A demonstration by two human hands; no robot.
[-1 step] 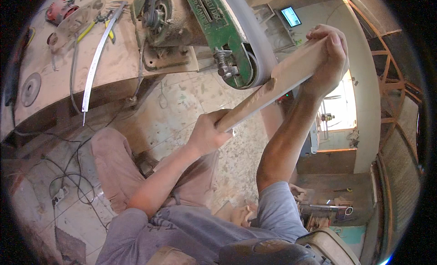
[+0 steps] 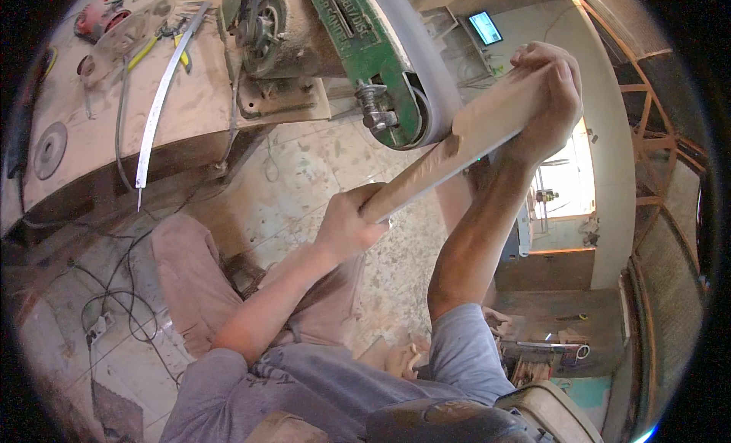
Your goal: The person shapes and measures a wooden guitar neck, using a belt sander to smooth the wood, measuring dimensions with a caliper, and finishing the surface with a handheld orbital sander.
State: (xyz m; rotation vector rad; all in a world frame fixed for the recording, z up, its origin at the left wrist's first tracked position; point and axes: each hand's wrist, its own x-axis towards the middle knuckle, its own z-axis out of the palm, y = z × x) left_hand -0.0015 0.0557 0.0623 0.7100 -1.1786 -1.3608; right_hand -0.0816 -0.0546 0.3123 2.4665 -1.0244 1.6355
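Note:
A long, pale wooden piece (image 2: 487, 127), narrow toward me and wider at its far end, slants up to the right in both my hands. My left hand (image 2: 348, 226) is closed round the narrow end. At the wide end, my right hand (image 2: 554, 100) wraps over the top with its fingers curled. The upper edge, by a curved notch, lies against or very close to the grey belt (image 2: 440, 112) of a green belt sander (image 2: 381, 70); contact itself is hard to make out.
A dusty workbench (image 2: 84, 138) on the left bears a metal strip (image 2: 161, 100), yellow-handled pliers (image 2: 185, 53), a round disc (image 2: 51, 150) and a red power tool (image 2: 99, 20). Black cables (image 2: 122, 306) loop over the floor at left. A lit screen (image 2: 486, 28) stands at the back.
The wooden piece has rolled slightly about its length, showing a little more of its side. Both hands keep their grip and stay almost in place.

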